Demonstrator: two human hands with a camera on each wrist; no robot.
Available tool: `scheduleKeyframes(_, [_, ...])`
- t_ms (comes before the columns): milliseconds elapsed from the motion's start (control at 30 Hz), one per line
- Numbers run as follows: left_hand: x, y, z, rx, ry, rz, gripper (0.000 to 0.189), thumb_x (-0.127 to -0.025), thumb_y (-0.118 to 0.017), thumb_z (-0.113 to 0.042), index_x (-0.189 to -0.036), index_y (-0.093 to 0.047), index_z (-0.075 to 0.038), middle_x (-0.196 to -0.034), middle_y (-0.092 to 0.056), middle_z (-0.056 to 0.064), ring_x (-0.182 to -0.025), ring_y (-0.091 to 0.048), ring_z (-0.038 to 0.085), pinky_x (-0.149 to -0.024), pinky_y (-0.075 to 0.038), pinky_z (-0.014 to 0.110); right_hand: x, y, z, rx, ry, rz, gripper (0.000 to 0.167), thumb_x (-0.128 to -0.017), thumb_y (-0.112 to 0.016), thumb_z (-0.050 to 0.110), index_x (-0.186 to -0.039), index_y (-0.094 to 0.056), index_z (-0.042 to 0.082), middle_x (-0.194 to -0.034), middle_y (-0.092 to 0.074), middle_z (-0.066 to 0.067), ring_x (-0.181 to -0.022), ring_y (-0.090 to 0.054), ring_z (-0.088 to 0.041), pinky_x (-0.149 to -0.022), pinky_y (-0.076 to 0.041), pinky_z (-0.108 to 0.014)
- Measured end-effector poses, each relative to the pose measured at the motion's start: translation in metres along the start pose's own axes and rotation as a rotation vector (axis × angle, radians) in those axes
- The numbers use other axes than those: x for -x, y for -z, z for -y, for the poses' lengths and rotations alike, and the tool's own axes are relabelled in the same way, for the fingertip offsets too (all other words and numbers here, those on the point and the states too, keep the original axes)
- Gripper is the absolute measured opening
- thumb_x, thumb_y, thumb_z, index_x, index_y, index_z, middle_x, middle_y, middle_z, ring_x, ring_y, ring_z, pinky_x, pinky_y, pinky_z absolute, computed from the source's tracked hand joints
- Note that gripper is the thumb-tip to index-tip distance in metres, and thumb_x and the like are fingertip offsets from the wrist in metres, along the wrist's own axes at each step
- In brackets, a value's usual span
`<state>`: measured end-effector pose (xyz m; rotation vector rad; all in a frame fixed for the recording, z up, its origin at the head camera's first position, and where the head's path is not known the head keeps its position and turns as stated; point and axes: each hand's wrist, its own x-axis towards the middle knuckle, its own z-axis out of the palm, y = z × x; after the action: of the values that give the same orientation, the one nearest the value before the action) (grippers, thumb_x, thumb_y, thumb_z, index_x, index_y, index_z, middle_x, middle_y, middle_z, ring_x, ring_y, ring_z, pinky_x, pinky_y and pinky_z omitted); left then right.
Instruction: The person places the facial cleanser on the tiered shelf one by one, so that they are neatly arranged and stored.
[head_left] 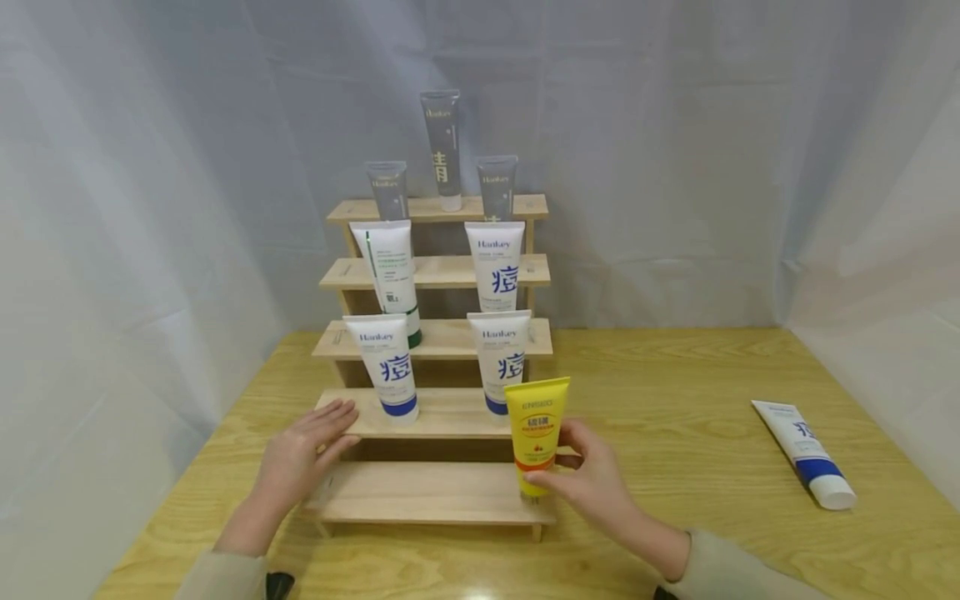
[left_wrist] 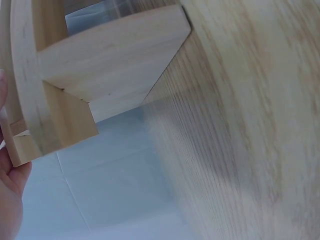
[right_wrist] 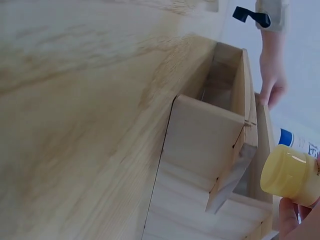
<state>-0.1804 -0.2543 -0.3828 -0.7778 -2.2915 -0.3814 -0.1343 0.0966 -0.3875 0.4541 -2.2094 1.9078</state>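
In the head view my right hand holds a yellow squeeze tube upright, cap down, at the right end of the bottom step. Thumb and fingers grip its lower part. Its yellow cap shows beside the step edge in the right wrist view; whether it touches the board is unclear. My left hand rests on the left end of the second step of a wooden tiered stand, fingers extended over the board. Two white-and-blue tubes stand on that second step, the right one partly behind the yellow tube.
Higher steps bear a white-and-green tube, another white-and-blue tube and several grey tubes. One more white-and-blue tube lies on the wooden table at right. Pale sheeting hangs behind and at both sides.
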Motion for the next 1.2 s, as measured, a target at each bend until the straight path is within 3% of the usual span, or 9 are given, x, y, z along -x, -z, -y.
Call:
scheduleKeyframes(600, [-0.001,0.0,0.001,0.009,-0.017,-0.018,0.04,-0.082,-0.058,-0.035,-0.099,-0.065,0.0,-0.105,-0.061,0.016,-0.094,-0.059,0.032,-0.078,-0.048,0.048,-0.009,-0.046,0.002,-0.048,0.051,0.12,0.051,-0.063,-0.077,0.001,-0.108,-0.053,-0.001,-0.098,-0.061,-0.014,-0.089,-0.06,-0.023,-0.076,-0.051,-0.025])
scheduleKeyframes(1000, [-0.001,0.0,0.0,0.002,-0.006,-0.003,0.034,-0.074,-0.066,-0.025,-0.099,-0.065,-0.001,-0.106,-0.06,0.016,-0.095,-0.058,0.032,-0.08,-0.047,0.048,-0.019,-0.094,0.004,-0.061,0.043,0.174,0.047,-0.064,-0.078,0.003,-0.105,-0.055,0.004,-0.095,-0.062,-0.005,-0.087,-0.059,-0.014,-0.075,-0.051,-0.021])
scheduleKeyframes(1200, [-0.001,0.0,-0.001,0.0,0.001,-0.003,0.035,-0.076,-0.065,-0.028,-0.099,-0.065,-0.001,-0.106,-0.061,0.015,-0.095,-0.059,0.031,-0.08,-0.047,0.048,-0.022,-0.114,0.001,-0.072,0.045,0.192,0.045,-0.065,-0.077,0.001,-0.103,-0.054,0.003,-0.095,-0.062,-0.006,-0.087,-0.059,-0.012,-0.073,-0.051,-0.019])
